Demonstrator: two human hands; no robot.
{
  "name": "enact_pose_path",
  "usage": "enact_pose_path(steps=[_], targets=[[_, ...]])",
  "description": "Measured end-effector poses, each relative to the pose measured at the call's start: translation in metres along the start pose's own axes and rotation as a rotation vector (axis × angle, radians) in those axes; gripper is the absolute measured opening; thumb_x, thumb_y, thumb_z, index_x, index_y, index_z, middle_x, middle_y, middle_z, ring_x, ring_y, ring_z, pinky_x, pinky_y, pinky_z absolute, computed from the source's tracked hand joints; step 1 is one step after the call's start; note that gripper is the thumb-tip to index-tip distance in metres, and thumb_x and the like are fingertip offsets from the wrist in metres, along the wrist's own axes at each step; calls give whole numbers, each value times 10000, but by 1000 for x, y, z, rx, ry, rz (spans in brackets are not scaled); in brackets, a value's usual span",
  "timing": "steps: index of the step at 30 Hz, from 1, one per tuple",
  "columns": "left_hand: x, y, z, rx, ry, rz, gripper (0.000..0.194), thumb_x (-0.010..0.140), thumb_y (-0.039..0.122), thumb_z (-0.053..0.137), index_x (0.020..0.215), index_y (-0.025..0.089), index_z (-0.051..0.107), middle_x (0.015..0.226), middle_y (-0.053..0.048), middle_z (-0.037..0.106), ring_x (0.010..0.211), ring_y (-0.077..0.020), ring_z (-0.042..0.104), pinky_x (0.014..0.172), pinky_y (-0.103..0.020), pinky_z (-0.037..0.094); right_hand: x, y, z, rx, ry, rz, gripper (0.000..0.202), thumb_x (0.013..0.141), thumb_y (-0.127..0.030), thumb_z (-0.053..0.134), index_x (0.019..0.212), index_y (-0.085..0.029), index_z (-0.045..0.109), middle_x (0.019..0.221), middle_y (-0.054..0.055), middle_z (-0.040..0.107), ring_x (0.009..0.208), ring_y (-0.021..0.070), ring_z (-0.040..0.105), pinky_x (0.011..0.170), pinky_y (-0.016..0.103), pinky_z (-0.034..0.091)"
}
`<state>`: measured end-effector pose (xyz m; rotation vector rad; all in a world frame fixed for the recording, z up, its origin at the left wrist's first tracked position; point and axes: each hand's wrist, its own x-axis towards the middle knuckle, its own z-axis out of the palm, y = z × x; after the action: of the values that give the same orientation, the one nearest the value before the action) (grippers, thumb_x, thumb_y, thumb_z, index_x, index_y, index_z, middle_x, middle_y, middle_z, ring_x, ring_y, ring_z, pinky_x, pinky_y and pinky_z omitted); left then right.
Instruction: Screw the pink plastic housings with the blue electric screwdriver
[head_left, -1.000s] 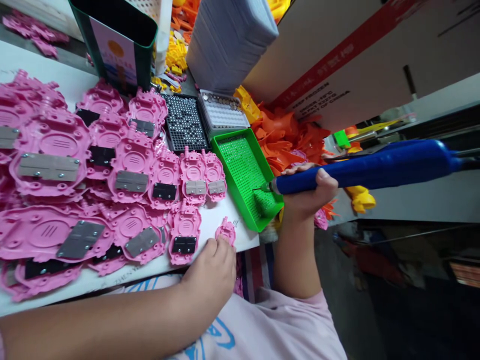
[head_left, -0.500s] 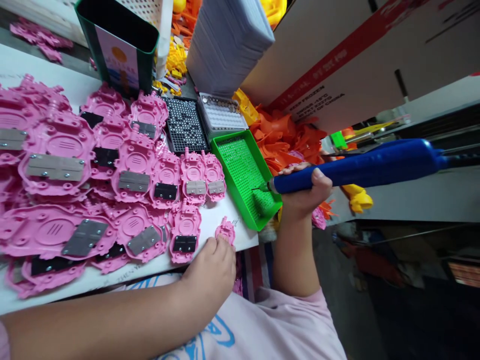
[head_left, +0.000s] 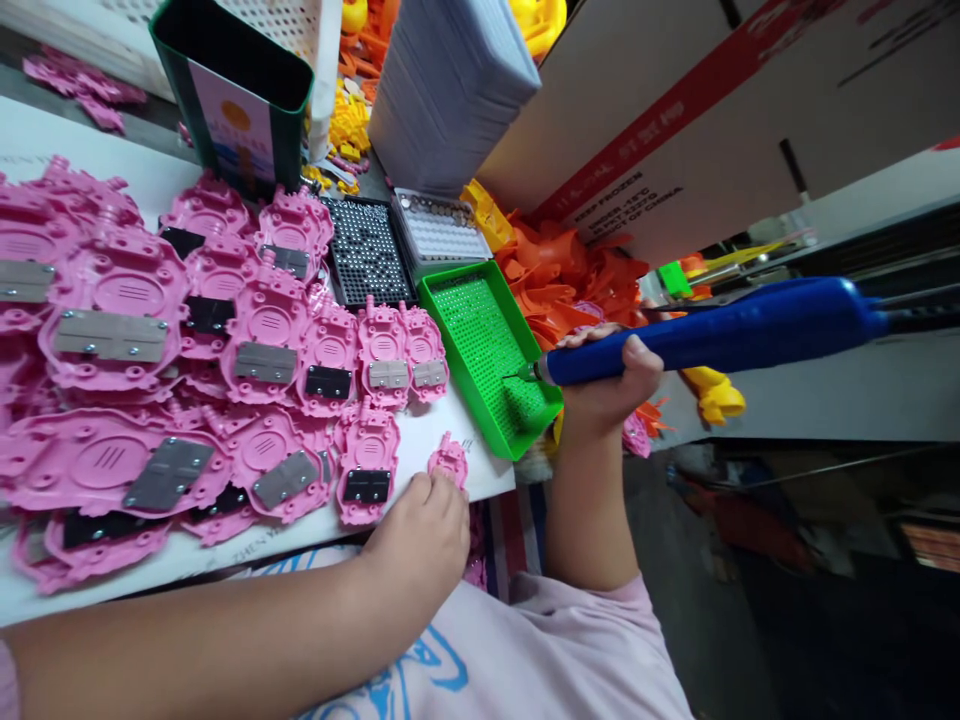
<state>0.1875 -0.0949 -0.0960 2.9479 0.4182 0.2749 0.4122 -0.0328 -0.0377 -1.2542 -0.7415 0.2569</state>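
My right hand (head_left: 619,385) is wrapped round a blue electric screwdriver (head_left: 712,335). The screwdriver lies nearly level, its tip down in a green perforated screw tray (head_left: 480,345) with a heap of small screws at its near end. At the table's front edge, my left hand (head_left: 424,525) is closed on a small pink plastic housing (head_left: 448,458); the fingers cover its lower part. Just left of that hand lies a pink housing with a black cover (head_left: 367,486) screwed on.
Many pink housings with grey or black covers (head_left: 112,335) crowd the table's left. Behind the green tray stand a black perforated tray (head_left: 367,250), a white tray of round metal pieces (head_left: 442,230), a dark green bin (head_left: 232,100), orange parts (head_left: 562,270) and a large carton (head_left: 637,130).
The view has shifted very slightly. Both hands, the screwdriver and the pink housing keep practically the same places.
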Motion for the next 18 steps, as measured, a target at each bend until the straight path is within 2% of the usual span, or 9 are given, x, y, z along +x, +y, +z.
enact_pose_path(steps=[15, 18], targets=[[3, -2, -3, -1, -15, -6, 295, 851, 201, 618, 1123, 117, 695, 1019, -131, 728, 989, -261, 627, 772, -371, 434, 4, 2, 3, 39, 9, 48, 269, 635, -444, 608, 697, -217, 479, 584, -60, 505, 481, 115, 549, 468, 275, 497], [2, -1, -3, -1, -1, -9, 300, 844, 205, 629, 1122, 117, 697, 1022, -134, 728, 993, -265, 626, 776, -375, 436, 6, -7, 5, 34, 16, 131, 258, 605, -445, 573, 692, -222, 476, 572, -63, 505, 483, 104, 539, 475, 253, 481]])
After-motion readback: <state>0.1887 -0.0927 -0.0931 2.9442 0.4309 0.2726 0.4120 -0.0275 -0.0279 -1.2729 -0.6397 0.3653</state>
